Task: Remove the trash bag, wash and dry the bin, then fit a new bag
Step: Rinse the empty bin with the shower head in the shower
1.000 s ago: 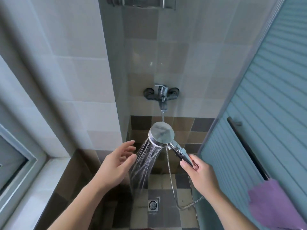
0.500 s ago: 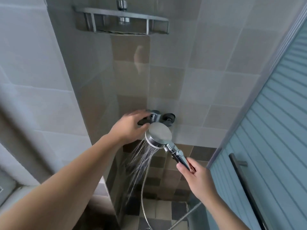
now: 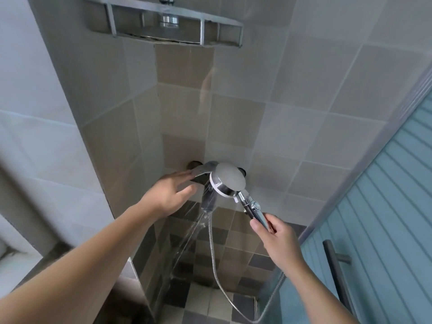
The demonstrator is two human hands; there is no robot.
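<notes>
Shower head [image 3: 228, 180] against tiled shower wall [image 3: 304, 113]

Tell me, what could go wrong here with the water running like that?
The right hand grips only the handle's tip of the shower head, so the wet handle might slip and swing on its hose. The spray is aimed loosely downward while the left hand reaches for the tap lever; a wrong turn could probably strengthen the flow and splash past the glass door.

- Round chrome shower head [image 3: 228, 182]: glossy polished metal, smooth matt grey back.
- Ribbed silver metal hose [image 3: 216, 265]: shiny.
- Beige and grey wall tiles [image 3: 236, 122]: smooth, glazed.
- Blue ribbed frosted door [image 3: 383, 230].
</notes>
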